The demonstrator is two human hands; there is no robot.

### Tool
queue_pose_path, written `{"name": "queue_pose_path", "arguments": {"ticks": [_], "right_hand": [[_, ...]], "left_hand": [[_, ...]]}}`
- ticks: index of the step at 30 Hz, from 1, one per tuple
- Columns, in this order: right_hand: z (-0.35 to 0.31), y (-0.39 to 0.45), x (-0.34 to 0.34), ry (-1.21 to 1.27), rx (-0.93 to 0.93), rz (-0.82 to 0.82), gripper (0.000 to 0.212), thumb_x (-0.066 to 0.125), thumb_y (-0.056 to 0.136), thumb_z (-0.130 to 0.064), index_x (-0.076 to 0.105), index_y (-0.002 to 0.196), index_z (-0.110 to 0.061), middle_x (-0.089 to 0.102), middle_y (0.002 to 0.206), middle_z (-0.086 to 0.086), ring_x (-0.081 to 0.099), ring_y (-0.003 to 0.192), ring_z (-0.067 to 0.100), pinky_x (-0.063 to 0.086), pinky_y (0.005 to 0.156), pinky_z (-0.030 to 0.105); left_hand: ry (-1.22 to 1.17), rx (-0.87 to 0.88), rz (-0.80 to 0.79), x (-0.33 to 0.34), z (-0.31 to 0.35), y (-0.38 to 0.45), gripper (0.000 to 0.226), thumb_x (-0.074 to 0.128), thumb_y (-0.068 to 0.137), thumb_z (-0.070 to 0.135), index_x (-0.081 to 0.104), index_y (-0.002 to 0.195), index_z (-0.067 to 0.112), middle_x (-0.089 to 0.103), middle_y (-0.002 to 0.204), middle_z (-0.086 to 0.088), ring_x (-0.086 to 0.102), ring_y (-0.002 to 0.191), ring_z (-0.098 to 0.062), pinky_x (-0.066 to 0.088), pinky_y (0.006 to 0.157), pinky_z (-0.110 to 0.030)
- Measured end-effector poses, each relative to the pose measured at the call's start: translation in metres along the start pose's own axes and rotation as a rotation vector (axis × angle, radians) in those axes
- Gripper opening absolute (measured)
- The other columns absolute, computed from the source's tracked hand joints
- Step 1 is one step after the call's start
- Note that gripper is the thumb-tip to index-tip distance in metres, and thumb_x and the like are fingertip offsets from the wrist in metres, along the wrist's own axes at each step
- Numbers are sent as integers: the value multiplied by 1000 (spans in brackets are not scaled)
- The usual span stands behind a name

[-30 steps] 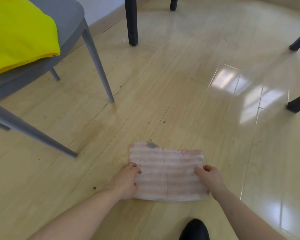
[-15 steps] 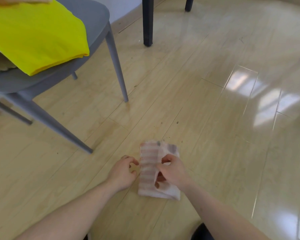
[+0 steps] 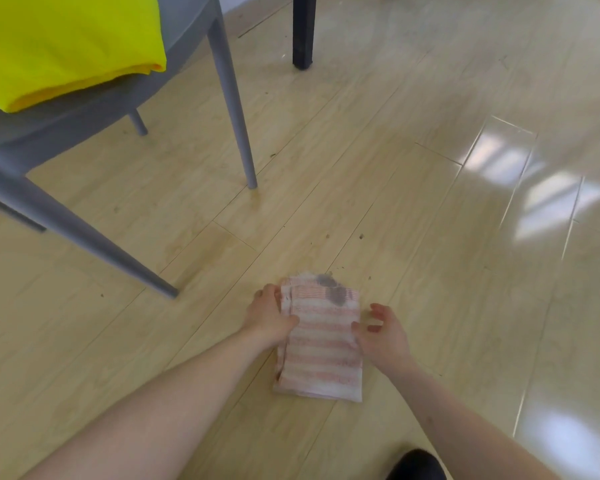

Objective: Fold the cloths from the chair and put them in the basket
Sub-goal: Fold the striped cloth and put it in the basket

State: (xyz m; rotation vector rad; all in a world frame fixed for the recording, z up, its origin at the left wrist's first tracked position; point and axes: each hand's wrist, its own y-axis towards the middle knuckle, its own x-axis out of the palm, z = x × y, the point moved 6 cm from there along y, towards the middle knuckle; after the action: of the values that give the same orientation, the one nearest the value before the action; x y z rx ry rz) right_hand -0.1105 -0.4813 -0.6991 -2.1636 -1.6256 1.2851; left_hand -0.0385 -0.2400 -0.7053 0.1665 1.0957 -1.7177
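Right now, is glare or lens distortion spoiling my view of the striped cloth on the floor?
Head view: the glare patches sit on the floor at right, clear of the striped cloth, which reads sharp enough to show its stripes and a grey stain at its far edge; wide-angle bending bows the chair legs near the edges; both forearms look slightly soft.

Your left hand (image 3: 269,318) and right hand (image 3: 383,336) are bare, forearms unsleeved; your shoe (image 3: 416,465) is black.
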Motion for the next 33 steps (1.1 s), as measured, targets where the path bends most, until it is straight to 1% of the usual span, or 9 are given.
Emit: {"name": "queue_pose_path", "arguments": {"ticks": [4, 8, 13, 16, 18, 20, 23, 27, 33], "right_hand": [[-12, 10, 5, 176, 71, -97, 71, 71, 92, -32, 36, 151, -16, 61, 115, -4, 66, 88, 9, 50, 60, 18], [-19, 17, 8, 123, 65, -118, 63, 74, 88, -46, 53, 140, -16, 68, 102, -5, 67, 83, 8, 54, 68, 25], [-23, 18, 5, 69, 24, -169, 20, 67, 87, -30, 74, 95, -14, 62, 71, -5, 54, 62, 12, 43, 57, 26], [-30, 14, -8, 103, -80, -118, 8, 67, 83, -26, 72, 85, -20, 68, 74, -9, 57, 62, 9, 46, 60, 23], [-33, 12, -18, 129, -155, -59, 5, 67, 80, -17, 71, 81, -21, 66, 72, -11, 51, 55, 4, 42, 57, 21], [-36, 9, -27, 101, -236, -4, 20, 66, 78, -7, 70, 79, -26, 70, 74, -11, 53, 54, 3, 43, 55, 22], [-35, -2, -32, -4, -357, 31, 31, 66, 79, 0, 72, 83, -30, 73, 82, -16, 65, 79, -2, 49, 63, 17], [-20, -15, -24, -198, -469, 28, 36, 66, 81, 2, 74, 94, -31, 70, 100, -21, 65, 92, 2, 49, 72, 18], [0, -30, -1, -500, -582, -41, 28, 65, 92, -11, 78, 109, -30, 62, 126, -21, 56, 113, 6, 51, 84, 21]], "left_hand": [[-123, -122, -12, 6, 13, 19, 98, 83, 74, 30, 25, 153, 19, 48, 143, -7, 57, 120, -26, 52, 96, -37], [-222, -273, -99, 10, 14, 25, 108, 87, 75, 28, 19, 158, 13, 50, 148, -9, 52, 132, -30, 48, 103, -38], [-193, -201, -169, 9, 21, 23, 46, 79, 80, 18, 68, 124, 13, 68, 114, 1, 63, 107, -19, 51, 93, -30], [-206, -48, -44, -2, 34, 19, 8, 70, 81, 11, 72, 88, 14, 61, 78, 6, 57, 78, -17, 43, 65, -22], [-170, 125, 70, -15, 47, 13, 13, 68, 81, 11, 65, 74, 21, 60, 70, 11, 54, 69, -14, 35, 53, -14], [-78, 278, 121, -23, 58, 3, 15, 68, 82, 13, 66, 78, 28, 66, 77, 16, 59, 71, -2, 36, 54, -10], [83, 431, 111, -23, 65, -13, 28, 63, 81, 5, 66, 88, 31, 68, 90, 18, 61, 82, -2, 46, 67, -19], [266, 453, 23, -11, 49, -20, 34, 58, 75, -1, 64, 93, 28, 63, 102, 15, 61, 91, -13, 51, 74, -35], [492, 488, -80, 8, 23, -23, 25, 63, 85, 9, 64, 102, 28, 53, 130, 16, 59, 107, -14, 47, 75, -28]]}}
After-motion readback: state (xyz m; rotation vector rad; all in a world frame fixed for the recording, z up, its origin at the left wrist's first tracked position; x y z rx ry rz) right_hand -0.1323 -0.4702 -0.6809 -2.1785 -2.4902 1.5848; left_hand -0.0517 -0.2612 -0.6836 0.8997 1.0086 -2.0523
